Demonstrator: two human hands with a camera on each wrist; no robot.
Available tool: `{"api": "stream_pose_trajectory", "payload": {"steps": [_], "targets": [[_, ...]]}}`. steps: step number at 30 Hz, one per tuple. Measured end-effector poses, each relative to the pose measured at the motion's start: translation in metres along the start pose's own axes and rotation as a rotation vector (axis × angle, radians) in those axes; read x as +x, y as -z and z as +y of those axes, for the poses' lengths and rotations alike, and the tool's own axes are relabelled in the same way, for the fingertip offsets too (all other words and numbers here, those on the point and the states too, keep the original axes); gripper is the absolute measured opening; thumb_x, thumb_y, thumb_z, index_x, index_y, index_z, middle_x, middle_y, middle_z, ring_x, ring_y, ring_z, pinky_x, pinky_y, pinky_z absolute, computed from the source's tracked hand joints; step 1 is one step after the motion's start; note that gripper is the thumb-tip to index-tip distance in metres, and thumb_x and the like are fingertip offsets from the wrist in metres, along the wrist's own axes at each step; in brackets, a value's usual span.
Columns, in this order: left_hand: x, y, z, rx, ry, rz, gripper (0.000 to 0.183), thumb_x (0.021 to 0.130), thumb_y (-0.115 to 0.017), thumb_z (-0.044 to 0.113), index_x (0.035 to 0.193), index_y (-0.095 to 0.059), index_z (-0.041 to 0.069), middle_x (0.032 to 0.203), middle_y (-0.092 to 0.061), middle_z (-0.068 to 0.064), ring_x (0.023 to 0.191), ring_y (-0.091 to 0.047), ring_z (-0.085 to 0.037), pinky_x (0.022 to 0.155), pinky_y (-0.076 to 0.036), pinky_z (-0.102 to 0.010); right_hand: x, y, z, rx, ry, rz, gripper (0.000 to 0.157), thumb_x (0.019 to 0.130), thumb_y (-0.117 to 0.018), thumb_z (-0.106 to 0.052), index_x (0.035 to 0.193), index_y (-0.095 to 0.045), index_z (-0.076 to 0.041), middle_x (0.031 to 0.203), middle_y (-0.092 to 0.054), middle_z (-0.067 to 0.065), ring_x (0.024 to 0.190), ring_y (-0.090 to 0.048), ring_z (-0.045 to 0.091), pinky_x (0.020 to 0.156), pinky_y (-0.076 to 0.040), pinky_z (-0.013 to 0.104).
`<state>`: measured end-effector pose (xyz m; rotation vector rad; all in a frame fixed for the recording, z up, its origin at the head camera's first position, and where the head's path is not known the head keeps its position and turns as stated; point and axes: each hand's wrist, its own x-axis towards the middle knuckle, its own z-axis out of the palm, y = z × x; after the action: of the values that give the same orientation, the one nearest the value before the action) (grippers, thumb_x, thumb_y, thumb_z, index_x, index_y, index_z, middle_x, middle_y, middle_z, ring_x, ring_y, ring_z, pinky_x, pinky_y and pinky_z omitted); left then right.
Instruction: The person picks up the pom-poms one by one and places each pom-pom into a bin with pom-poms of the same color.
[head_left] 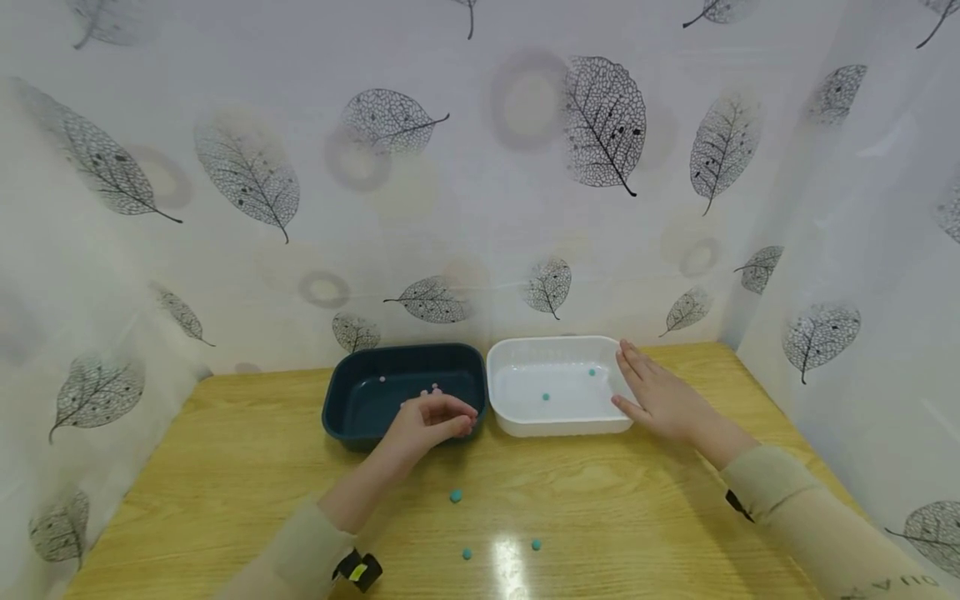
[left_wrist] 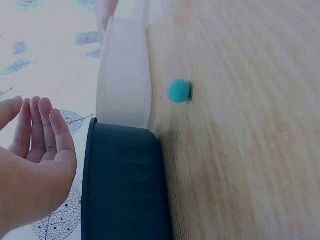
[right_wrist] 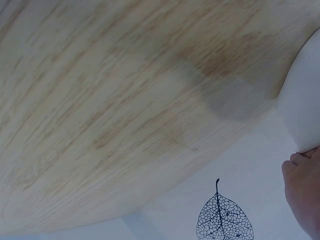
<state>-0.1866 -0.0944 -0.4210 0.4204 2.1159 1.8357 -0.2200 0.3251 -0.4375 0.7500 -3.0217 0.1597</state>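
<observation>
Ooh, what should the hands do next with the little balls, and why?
Probably lower the left hand to the teal ball nearest the dark blue tray: the hand looks empty, that ball lies loose on the table, and the white tray already holds two teal balls, while pink balls are in the dark one.

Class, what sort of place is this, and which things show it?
Probably a small, screened-off tabletop workspace: a wood-grain table, leaf-print sheeting behind it, and a dark tray beside a white tray.
</observation>
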Motion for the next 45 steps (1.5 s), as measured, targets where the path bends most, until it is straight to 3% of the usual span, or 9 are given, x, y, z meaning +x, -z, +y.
{"api": "stream_pose_trajectory", "payload": {"steps": [8,15,25,33,40,45], "targets": [[-0.028,0.002,-0.007,-0.003,0.008,-0.022,0.027,0.103,-0.070,0.009,0.119,-0.071,-0.013,0.113,-0.078,-0.017,0.095,-0.072,-0.003,0.089,-0.060,-0.016,0.000,0.000,-0.001,0.006,0.004,0.010,0.080,0.111,-0.049,-0.041,0.161,-0.024,0.016,0.173,-0.015,0.035,0.159,-0.021,0.053,0.128,-0.028,0.065],[-0.040,0.005,-0.019,-0.045,0.075,-0.031,0.031,0.104,-0.069,0.014,0.121,-0.070,-0.012,0.117,-0.077,-0.019,0.095,-0.071,-0.005,0.090,-0.059,-0.017,0.000,-0.001,0.000,-0.007,0.003,0.017,0.079,0.111,-0.050,-0.040,0.161,-0.024,0.016,0.173,-0.015,0.034,0.160,-0.022,0.052,0.128,-0.028,0.064],[-0.041,0.011,-0.038,0.053,0.066,-0.031,0.028,0.102,-0.071,0.011,0.118,-0.072,-0.012,0.113,-0.078,-0.020,0.092,-0.070,-0.001,0.085,-0.057,-0.016,0.000,-0.004,0.003,-0.014,-0.001,0.010,0.080,0.111,-0.049,-0.042,0.162,-0.024,0.015,0.174,-0.014,0.033,0.160,-0.021,0.052,0.128,-0.028,0.065],[-0.035,0.012,-0.049,0.187,-0.015,-0.093,0.021,0.097,-0.075,0.006,0.112,-0.076,-0.008,0.111,-0.078,-0.023,0.092,-0.070,-0.002,0.082,-0.058,-0.016,0.000,-0.004,0.002,-0.006,0.002,0.010,0.080,0.111,-0.049,-0.042,0.161,-0.024,0.015,0.173,-0.014,0.033,0.160,-0.021,0.052,0.128,-0.028,0.065],[-0.029,0.013,-0.058,0.257,-0.012,-0.160,0.025,0.092,-0.081,0.008,0.113,-0.077,-0.004,0.110,-0.079,-0.017,0.095,-0.069,-0.006,0.083,-0.058,-0.014,-0.001,-0.003,0.001,-0.007,0.001,0.015,0.079,0.111,-0.049,-0.042,0.161,-0.025,0.015,0.173,-0.015,0.033,0.160,-0.022,0.052,0.128,-0.029,0.065],[-0.029,0.012,-0.061,0.318,-0.087,-0.182,0.028,0.089,-0.085,0.011,0.113,-0.078,-0.002,0.112,-0.079,-0.016,0.097,-0.069,-0.005,0.087,-0.059,-0.017,-0.001,-0.004,0.001,-0.014,-0.001,0.018,0.079,0.111,-0.049,-0.041,0.161,-0.025,0.015,0.173,-0.015,0.033,0.160,-0.022,0.051,0.128,-0.029,0.064]]}}
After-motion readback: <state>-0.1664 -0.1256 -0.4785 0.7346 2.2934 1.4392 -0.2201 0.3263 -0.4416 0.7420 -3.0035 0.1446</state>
